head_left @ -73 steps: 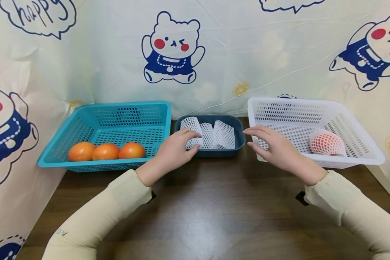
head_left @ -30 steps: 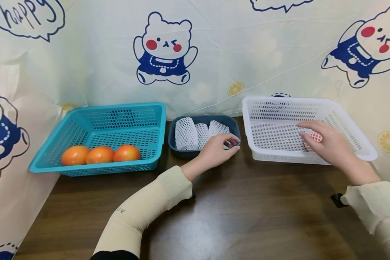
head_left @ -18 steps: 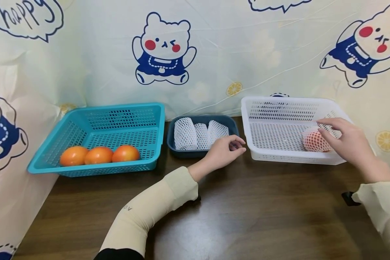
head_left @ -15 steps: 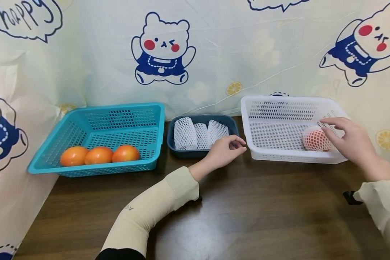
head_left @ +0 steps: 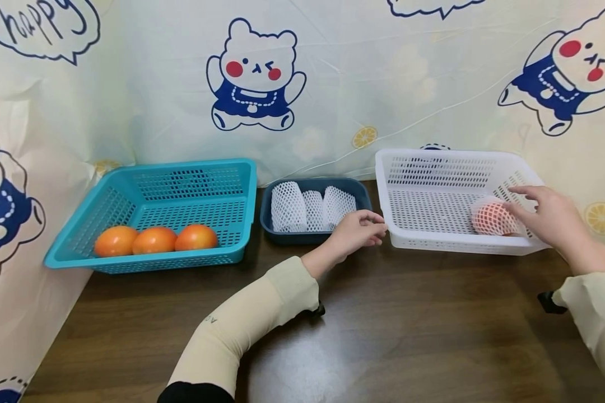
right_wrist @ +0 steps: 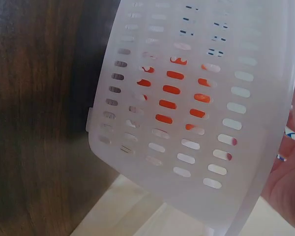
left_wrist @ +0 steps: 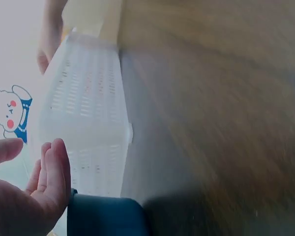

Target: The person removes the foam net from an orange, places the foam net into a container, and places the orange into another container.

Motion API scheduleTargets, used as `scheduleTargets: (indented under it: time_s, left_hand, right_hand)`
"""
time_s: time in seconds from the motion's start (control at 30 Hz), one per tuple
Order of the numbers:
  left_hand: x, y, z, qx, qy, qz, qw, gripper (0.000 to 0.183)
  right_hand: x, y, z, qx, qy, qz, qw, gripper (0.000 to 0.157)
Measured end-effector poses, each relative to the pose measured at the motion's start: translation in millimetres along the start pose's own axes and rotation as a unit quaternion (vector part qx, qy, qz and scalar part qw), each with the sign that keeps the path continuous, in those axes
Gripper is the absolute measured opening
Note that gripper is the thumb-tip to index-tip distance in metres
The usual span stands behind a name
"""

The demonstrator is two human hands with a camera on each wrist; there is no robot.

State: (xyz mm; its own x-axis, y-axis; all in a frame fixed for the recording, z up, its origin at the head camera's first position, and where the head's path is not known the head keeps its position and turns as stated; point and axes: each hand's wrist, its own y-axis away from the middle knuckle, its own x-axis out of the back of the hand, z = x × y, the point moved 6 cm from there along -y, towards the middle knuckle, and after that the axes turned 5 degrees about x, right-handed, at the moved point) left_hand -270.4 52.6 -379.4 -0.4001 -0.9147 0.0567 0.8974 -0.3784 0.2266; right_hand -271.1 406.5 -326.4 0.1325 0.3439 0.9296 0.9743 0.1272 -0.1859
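My left hand [head_left: 359,232] is between the dark blue tray [head_left: 315,238] and the white basket [head_left: 464,242], holding nothing. Its fingers are loosely bent, with the tips close to the basket's front left corner; whether they touch it I cannot tell. In the left wrist view the thumb stands apart from the fingers. My right hand [head_left: 554,215] reaches over the basket's right rim, fingers loose and pointing left. Just left of its thumb lies an orange-red round fruit in a white foam net [head_left: 493,218]. Through the basket's slots the right wrist view shows the fruit [right_wrist: 171,90].
Several white foam net sleeves [head_left: 288,207] lie in the dark blue tray. To the left, a turquoise basket [head_left: 171,258] holds three orange-red round fruits [head_left: 153,240]. The brown wooden table [head_left: 302,347] extends in front, and a printed cloth [head_left: 333,84] hangs behind.
My left hand has moved right, from the dark blue tray's left side to the white basket's corner. The right hand went over the netted fruit, then drew back rightward to the basket's right rim.
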Motion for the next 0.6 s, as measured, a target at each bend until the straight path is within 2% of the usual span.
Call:
scheduleTargets:
  time_s: [0.1, 0.27, 0.4, 0.6]
  left_hand:
    - [-3.7, -2.6, -5.3, 0.044, 0.081, -0.011, 0.9957, 0.024]
    - [-9.8, -4.9, -11.5, 0.102, 0.177, -0.012, 0.9788, 0.034]
    - [-13.4, -6.7, -11.4, 0.112, 0.213, -0.002, 0.9707, 0.037]
    - [-18.2, -8.9, -9.8, 0.112, 0.259, 0.011, 0.9592, 0.039]
  right_hand:
    - [-3.6, -2, 7, -0.015, -0.004, -0.035, 0.999, 0.059]
    - [-10.2, -6, 15, -0.023, -0.020, -0.102, 0.994, 0.075]
    - [-16.6, -10, 18, -0.015, -0.022, -0.142, 0.990, 0.080]
    - [-28.3, -17, 17, 0.013, -0.023, -0.168, 0.985, 0.081]
